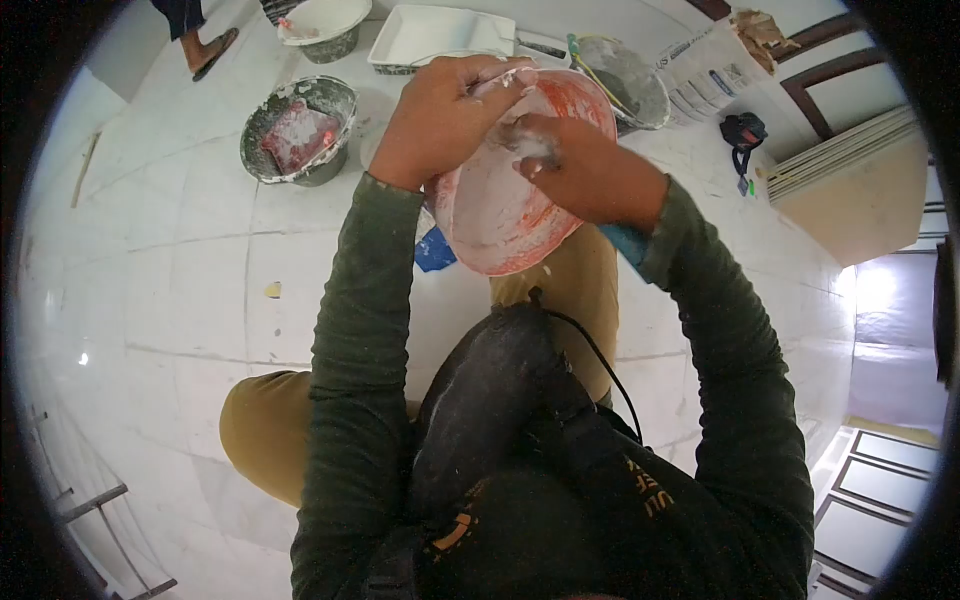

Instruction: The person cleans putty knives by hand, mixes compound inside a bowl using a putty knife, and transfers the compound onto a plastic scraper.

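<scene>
A red basin (500, 215) smeared with white residue is tilted up above my bent leg, its inside facing me. My left hand (445, 115) grips its upper left rim, fingers curled over the edge. Inside the basin, my right hand (590, 165) is closed with its fingers bent against the coated surface. White paste covers those fingertips, and whatever they hold is hidden. Below the basin's left edge, a blue piece (434, 251) shows on the floor.
A dark bucket (345, 150) with a reddish, white-coated thing inside stands at left. Behind are a white tray (385, 45), a white-rimmed basin (335, 25) and a grey tub (650, 95). Boards (850, 200) lean at right. Another person's foot (210, 52) is at upper left.
</scene>
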Tool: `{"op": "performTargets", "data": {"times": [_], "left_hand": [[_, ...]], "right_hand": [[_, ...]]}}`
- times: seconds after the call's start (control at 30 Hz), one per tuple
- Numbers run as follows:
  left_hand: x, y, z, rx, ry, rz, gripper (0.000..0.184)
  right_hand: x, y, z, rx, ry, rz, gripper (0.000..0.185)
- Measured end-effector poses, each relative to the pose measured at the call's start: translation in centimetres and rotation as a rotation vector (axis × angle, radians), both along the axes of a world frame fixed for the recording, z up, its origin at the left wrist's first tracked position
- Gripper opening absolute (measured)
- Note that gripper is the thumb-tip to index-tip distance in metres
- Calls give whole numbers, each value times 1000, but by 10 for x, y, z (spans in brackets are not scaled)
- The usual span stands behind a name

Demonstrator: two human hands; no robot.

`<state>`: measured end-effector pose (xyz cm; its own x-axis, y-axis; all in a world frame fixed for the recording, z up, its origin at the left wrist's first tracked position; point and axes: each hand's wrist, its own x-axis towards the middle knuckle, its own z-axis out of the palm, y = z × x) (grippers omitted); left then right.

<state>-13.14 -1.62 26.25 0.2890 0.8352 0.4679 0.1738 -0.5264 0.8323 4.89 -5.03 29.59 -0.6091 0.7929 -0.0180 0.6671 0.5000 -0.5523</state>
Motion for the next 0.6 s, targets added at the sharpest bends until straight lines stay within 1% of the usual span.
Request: {"op": "performTargets", "data": {"times": [0.03, 0.07, 0.13, 0.17, 0.2, 0.27, 0.33, 0.4, 0.43, 0.5, 0.53, 0.6], "left_hand": [[-1, -1, 0, -20, 59, 1, 32], [0, 0, -3, 16, 76, 28, 32], [3, 1, -11, 86, 114, 88, 32], [2, 2, -9, 76, 104, 76, 31], [1, 2, -7, 60, 95, 61, 31], [1, 0, -4, 36, 61, 25, 31], [1, 1, -1, 28, 10, -13, 31], [-1, 1, 2, 21, 13, -23, 31], [0, 0, 0, 9, 16, -36, 31], [4, 0, -7, 38, -62, -27, 30], [5, 0, -9, 55, -103, -16, 29], [5, 3, -16, 40, -86, -7, 29]], "right_hand": [[-1, -4, -6, -55, -25, -30, 41], [-1, -7, -13, -108, -51, -58, 41], [22, -17, -61, 14, -27, 98, 41], [25, -20, -66, 1, -31, 129, 40], [23, -25, -66, -12, -34, 159, 40], [20, -36, -61, -205, -71, 103, 39], [25, -28, -48, 62, -97, 186, 36], [27, 1, -18, 40, -111, 220, 30], [23, 9, -9, 55, -60, 31, 26], [22, 11, -14, 31, 34, 36, 30], [25, 4, -23, -3, 18, 21, 30], [32, -11, -49, -49, -14, 6, 30]]}}
